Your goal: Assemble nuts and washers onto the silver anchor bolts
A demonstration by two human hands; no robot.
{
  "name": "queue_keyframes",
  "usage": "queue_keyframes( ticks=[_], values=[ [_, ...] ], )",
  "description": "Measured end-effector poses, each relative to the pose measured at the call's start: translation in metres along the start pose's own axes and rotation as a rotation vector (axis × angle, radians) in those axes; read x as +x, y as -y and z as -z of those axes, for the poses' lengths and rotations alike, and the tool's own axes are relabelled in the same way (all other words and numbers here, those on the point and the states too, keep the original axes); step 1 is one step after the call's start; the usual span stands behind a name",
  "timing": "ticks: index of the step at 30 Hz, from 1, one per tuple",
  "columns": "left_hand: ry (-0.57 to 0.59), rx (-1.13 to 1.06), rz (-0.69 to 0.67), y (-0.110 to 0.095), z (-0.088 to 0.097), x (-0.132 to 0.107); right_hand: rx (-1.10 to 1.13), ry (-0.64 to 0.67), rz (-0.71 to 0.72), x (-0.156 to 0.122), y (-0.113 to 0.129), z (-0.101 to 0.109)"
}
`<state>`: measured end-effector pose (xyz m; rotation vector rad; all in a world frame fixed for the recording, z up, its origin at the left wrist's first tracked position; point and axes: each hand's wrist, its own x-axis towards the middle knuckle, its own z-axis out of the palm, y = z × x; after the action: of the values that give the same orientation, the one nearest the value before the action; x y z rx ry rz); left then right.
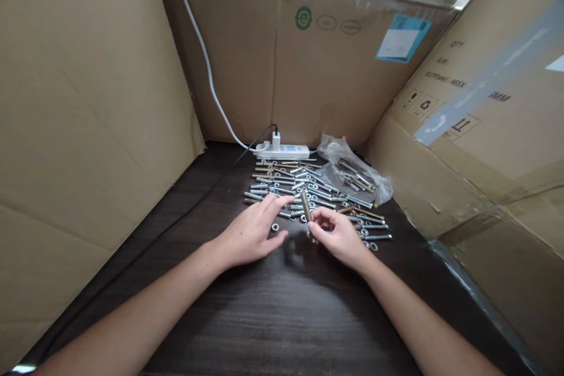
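Between the thumb and fingers of my right hand (337, 235) is an expansion bolt sleeve (305, 207), a brassy metal tube tilted upward above the table. My left hand (251, 229) is open to its left, thumb and fingers apart, palm toward the tube without visibly gripping anything. A loose washer (275, 227) lies on the table between the left thumb and index finger. Just beyond both hands spread several rows of metal bolts (273, 180), sleeves and washers, partly hidden by my fingers. More washers (373, 247) lie right of my right hand.
A white power strip (288, 151) with a plugged-in charger (276, 140) stands behind the hardware. Its black cable (189, 210) crosses the dark table (247, 317) on the left. A clear plastic bag (352, 158) holds more bolts at back right. Cardboard walls (97, 82) enclose three sides.
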<state>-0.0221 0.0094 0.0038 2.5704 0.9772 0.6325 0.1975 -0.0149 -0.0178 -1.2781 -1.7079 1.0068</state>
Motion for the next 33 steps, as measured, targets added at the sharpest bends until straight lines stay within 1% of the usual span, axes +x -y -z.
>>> queue_keyframes(
  ticks=[3,5,7,12,20,26,33],
  values=[
    [-0.008,-0.022,-0.041,-0.001,-0.002,-0.001,0.253,0.075,-0.106,0.0,0.003,-0.005],
    [-0.009,-0.037,-0.061,-0.001,-0.004,-0.002,0.339,0.109,-0.128,0.0,0.006,-0.007],
    [-0.007,-0.038,-0.077,-0.002,-0.005,-0.002,0.376,0.142,-0.129,-0.002,0.009,-0.009],
    [-0.003,-0.034,-0.114,-0.007,-0.007,-0.004,0.336,0.214,-0.094,-0.008,0.016,-0.014],
    [-0.056,-0.013,-0.205,-0.014,-0.007,-0.005,0.235,0.236,-0.065,-0.011,0.017,-0.015],
    [-0.004,0.013,-0.241,-0.014,-0.004,-0.004,0.22,0.268,-0.024,-0.012,0.014,-0.015],
    [-0.002,0.025,-0.21,-0.012,-0.004,-0.005,0.19,0.304,-0.048,-0.014,0.014,-0.016]
  ],
)
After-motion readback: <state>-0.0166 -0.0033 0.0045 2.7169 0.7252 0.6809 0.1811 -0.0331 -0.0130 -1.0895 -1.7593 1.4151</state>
